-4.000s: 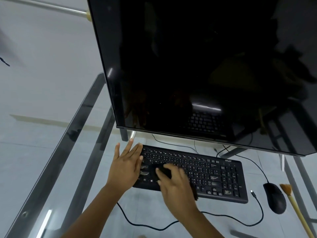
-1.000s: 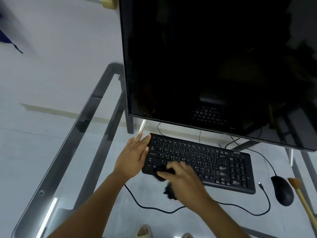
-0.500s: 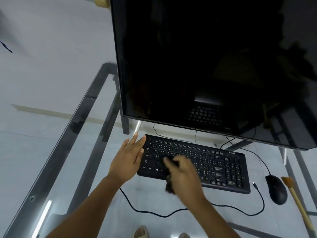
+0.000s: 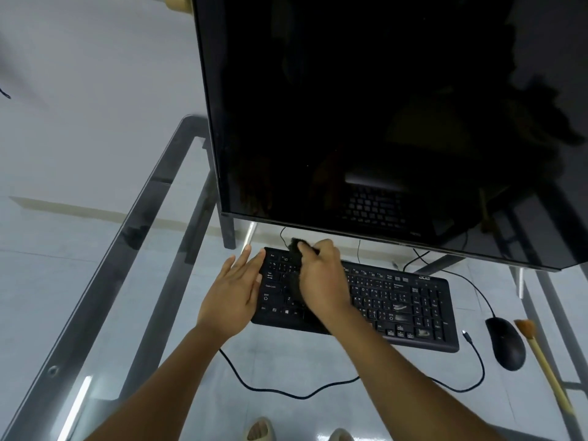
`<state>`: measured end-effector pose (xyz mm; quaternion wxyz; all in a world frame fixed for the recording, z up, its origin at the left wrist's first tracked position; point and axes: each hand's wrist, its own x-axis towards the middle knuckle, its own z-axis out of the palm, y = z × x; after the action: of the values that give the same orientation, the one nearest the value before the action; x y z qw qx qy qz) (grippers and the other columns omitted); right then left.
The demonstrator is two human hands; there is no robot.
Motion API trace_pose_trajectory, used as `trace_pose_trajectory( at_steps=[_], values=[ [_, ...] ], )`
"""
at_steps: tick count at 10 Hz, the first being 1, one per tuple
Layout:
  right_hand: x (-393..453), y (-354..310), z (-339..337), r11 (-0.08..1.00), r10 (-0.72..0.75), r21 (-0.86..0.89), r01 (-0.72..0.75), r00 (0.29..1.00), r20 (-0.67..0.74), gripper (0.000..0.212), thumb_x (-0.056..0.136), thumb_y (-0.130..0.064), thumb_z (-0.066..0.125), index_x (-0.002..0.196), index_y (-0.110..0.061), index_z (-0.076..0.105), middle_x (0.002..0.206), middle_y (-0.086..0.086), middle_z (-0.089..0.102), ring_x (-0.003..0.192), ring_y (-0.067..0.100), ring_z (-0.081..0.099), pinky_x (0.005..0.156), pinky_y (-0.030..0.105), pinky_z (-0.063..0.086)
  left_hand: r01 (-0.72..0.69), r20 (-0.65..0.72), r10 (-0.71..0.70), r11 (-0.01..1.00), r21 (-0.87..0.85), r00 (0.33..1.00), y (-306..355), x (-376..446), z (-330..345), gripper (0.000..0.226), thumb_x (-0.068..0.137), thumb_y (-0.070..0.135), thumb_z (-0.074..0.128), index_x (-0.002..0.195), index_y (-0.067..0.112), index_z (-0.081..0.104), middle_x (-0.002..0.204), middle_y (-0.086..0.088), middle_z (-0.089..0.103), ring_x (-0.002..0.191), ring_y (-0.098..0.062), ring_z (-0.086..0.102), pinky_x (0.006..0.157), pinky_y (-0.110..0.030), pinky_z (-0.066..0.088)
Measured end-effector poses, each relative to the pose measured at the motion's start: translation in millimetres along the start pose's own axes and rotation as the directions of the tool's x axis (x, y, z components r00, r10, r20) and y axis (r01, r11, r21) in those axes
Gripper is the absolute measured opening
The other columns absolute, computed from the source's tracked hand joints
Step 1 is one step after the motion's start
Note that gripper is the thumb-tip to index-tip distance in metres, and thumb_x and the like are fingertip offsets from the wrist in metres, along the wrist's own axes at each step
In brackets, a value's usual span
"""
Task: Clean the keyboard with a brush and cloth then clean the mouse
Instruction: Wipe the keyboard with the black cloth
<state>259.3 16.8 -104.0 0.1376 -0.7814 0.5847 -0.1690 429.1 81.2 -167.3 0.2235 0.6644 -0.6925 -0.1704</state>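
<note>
A black keyboard [image 4: 397, 300] lies on the glass desk under the monitor. My right hand [image 4: 321, 278] grips a dark cloth [image 4: 296, 268] and presses it on the keyboard's left keys, near the back edge. My left hand [image 4: 235, 288] lies flat with straight fingers against the keyboard's left end. A black mouse [image 4: 506, 343] sits to the right of the keyboard. Beside the mouse lies a wooden-handled brush [image 4: 541, 361] with orange bristles.
A large dark monitor [image 4: 381, 122] hangs over the back of the glass desk [image 4: 105, 281]. The keyboard cable [image 4: 286, 393] loops across the glass in front, and a loose plug [image 4: 467, 335] lies near the mouse. Feet in sandals show through the glass.
My right hand has swept the cloth from the keyboard's front edge up to its back left keys. My left hand has stayed at the left end.
</note>
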Motion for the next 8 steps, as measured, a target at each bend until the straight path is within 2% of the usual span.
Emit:
trace_pose_trajectory(
  at_steps=[1, 2, 3, 4, 5, 6, 7, 8],
  values=[
    [-24.1, -26.1, 11.0, 0.971, -0.234, 0.002, 0.237, 0.958, 0.164, 0.031, 0.092, -0.006, 0.049, 0.121, -0.011, 0.060, 0.111, 0.015, 0.054, 0.100, 0.033, 0.051, 0.082, 0.043, 0.046, -0.026, 0.005, 0.026, 1.000, 0.006, 1.000, 0.8, -1.1, 0.2, 0.051, 0.102, 0.033, 0.015, 0.150, 0.021, 0.024, 0.154, 0.003, 0.031, 0.147, -0.007, 0.007, 0.120, -0.032, 0.006],
    [-4.1, -7.1, 2.8, 0.980, -0.190, -0.027, 0.198, 0.966, 0.174, 0.041, 0.090, -0.003, 0.048, 0.128, -0.015, 0.060, 0.114, 0.014, 0.052, 0.102, 0.032, 0.048, 0.084, 0.043, 0.046, -0.012, 0.002, 0.012, 1.000, 0.019, 1.000, 3.2, 1.3, -1.0, 0.054, 0.101, 0.039, 0.010, 0.151, 0.019, 0.020, 0.155, -0.001, 0.029, 0.146, -0.008, 0.010, 0.120, -0.030, 0.004],
    [9.4, -2.2, -4.2, 0.996, -0.020, -0.088, 0.030, 0.993, 0.116, 0.040, 0.095, -0.009, 0.050, 0.134, -0.017, 0.056, 0.116, 0.009, 0.047, 0.102, 0.024, 0.044, 0.080, 0.035, 0.044, 0.005, 0.000, -0.005, 1.000, 0.025, 1.000, 3.2, 0.1, -1.8, 0.058, 0.100, 0.044, 0.006, 0.152, 0.020, 0.017, 0.156, -0.001, 0.026, 0.147, -0.009, 0.010, 0.120, -0.030, 0.003],
    [-16.1, -23.0, 1.9, 0.965, -0.246, -0.029, 0.260, 0.939, 0.240, 0.043, 0.089, -0.005, 0.055, 0.132, -0.011, 0.055, 0.115, 0.013, 0.051, 0.101, 0.030, 0.048, 0.079, 0.037, 0.046, -0.004, -0.002, 0.004, 0.999, 0.042, 1.000, 1.4, -1.8, -0.7, 0.056, 0.101, 0.039, 0.009, 0.152, 0.017, 0.017, 0.156, -0.004, 0.028, 0.147, -0.009, 0.010, 0.120, -0.031, 0.006],
    [-8.4, -11.2, 1.8, 0.944, -0.312, -0.040, 0.329, 0.923, 0.227, 0.053, 0.084, -0.001, 0.062, 0.134, -0.016, 0.055, 0.111, 0.013, 0.052, 0.097, 0.032, 0.051, 0.071, 0.038, 0.050, -0.007, 0.003, 0.007, 0.999, 0.041, 1.000, 1.8, 0.0, -0.2, 0.057, 0.101, 0.040, 0.008, 0.152, 0.015, 0.016, 0.156, -0.005, 0.026, 0.147, -0.010, 0.011, 0.120, -0.032, 0.007],
    [2.1, -7.9, 1.5, 0.996, -0.071, -0.048, 0.076, 0.993, 0.095, 0.047, 0.090, -0.006, 0.059, 0.135, -0.018, 0.054, 0.112, 0.012, 0.050, 0.102, 0.031, 0.050, 0.078, 0.041, 0.051, 0.006, 0.012, -0.007, 0.999, 0.048, 1.000, 1.4, -0.9, 0.4, 0.059, 0.100, 0.042, 0.006, 0.152, 0.016, 0.015, 0.157, -0.004, 0.024, 0.147, -0.010, 0.011, 0.121, -0.033, 0.007],
    [-21.1, -33.8, 9.1, 0.967, -0.252, 0.002, 0.256, 0.947, 0.198, 0.039, 0.092, -0.009, 0.055, 0.130, -0.016, 0.055, 0.115, 0.012, 0.050, 0.104, 0.031, 0.047, 0.083, 0.041, 0.046, -0.004, 0.027, 0.002, 0.998, 0.055, 1.000, -1.7, -0.4, 1.9, 0.056, 0.100, 0.035, 0.008, 0.153, 0.015, 0.012, 0.158, -0.005, 0.022, 0.147, -0.009, 0.008, 0.120, -0.033, 0.007],
    [-10.2, -15.7, 4.4, 0.978, -0.206, -0.004, 0.210, 0.965, 0.163, 0.045, 0.089, -0.007, 0.059, 0.132, -0.022, 0.058, 0.113, 0.011, 0.051, 0.102, 0.030, 0.048, 0.080, 0.040, 0.049, 0.028, 0.035, -0.029, 0.999, 0.039, 0.999, -1.9, 0.5, 2.9, 0.057, 0.101, 0.042, 0.005, 0.153, 0.019, 0.010, 0.158, -0.003, 0.019, 0.147, -0.011, 0.010, 0.121, -0.034, 0.009]
  ],
)
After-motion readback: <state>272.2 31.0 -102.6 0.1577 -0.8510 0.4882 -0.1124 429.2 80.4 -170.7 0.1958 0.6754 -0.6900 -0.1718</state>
